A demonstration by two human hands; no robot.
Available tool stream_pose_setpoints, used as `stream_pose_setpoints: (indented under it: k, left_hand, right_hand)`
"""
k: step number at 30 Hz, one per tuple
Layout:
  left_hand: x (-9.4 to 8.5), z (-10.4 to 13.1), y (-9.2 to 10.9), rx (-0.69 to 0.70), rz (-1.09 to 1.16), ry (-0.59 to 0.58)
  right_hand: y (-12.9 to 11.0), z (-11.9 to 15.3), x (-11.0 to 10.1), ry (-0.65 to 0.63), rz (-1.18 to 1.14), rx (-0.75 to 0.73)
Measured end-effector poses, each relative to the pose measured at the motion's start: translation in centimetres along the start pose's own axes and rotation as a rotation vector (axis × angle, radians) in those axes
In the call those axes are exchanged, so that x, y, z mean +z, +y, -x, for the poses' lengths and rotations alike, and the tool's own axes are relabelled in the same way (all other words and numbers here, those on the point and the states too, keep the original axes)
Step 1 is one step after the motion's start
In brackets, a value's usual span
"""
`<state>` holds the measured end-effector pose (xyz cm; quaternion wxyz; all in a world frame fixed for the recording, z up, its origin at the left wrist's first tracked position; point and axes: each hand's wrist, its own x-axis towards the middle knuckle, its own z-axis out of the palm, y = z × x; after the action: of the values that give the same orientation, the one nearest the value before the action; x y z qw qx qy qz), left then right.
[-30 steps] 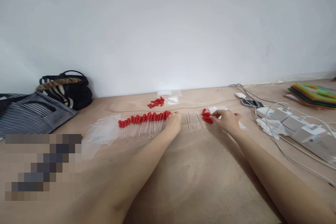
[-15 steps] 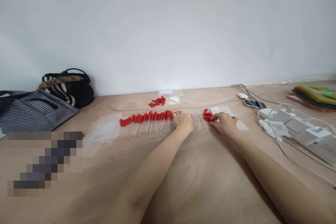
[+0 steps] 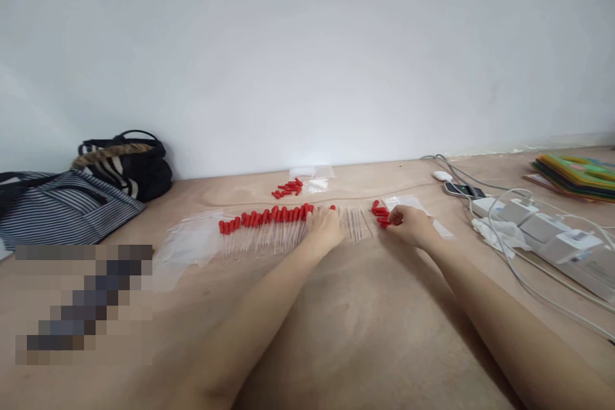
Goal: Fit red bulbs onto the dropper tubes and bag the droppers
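In the head view, the left hand [image 3: 325, 228] bends its fingers beside the row of red-capped tubes [image 3: 267, 216]; bare tubes [image 3: 356, 224] lie right of these fingers. Red caps [image 3: 381, 211] lie at the right hand's [image 3: 410, 225] fingertips. Whether either hand grasps something, I cannot tell.

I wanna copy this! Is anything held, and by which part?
I can't tell: a red bulb shows by the left hand, grip hidden; the right hand is at loose red bulbs, pinch unclear.
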<state>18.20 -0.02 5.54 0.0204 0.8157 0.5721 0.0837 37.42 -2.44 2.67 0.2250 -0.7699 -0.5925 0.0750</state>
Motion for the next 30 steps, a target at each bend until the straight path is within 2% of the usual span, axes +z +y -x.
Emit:
stream_pose_setpoints:
  k: [4,6,8,11,15,17,21,24,30]
  left_hand:
    - [-1.4,4.2,-3.0,0.192,0.037,0.043]
    - [-1.4,6.1,-5.0,0.407,0.012,0.195]
    - [-0.8,7.5,-6.9,0.564,-0.022,0.372]
    - [0.2,8.6,-9.0,0.675,-0.034,0.503]
    - [1.5,9.0,-9.9,0.643,0.109,0.553]
    - [2.0,9.2,-9.9,0.612,0.188,0.54]
    - [2.5,9.6,-9.6,0.573,0.27,0.469]
    - [2.6,9.8,-9.5,0.542,0.284,0.425]
    - [2.7,9.7,-9.5,0.517,0.284,0.378]
  right_hand:
    - [-0.1,0.1,-0.5,-0.047,-0.077,-0.023]
    - [0.3,-0.1,-0.2,-0.08,-0.162,-0.042]
    - [0.8,-0.4,0.3,-0.12,-0.297,-0.059]
    - [1.4,-0.9,1.1,-0.14,-0.542,-0.075]
    - [0.9,-0.7,1.7,-0.1,-0.851,-0.133]
    - [-0.2,0.1,2.1,-0.12,-0.912,-0.191]
    - [-3.2,2.7,3.0,-0.156,-0.757,-0.404]
    - [-5.2,4.8,4.0,-0.132,-0.609,-0.568]
    - [-6.7,6.5,5.5,-0.104,-0.597,-0.687]
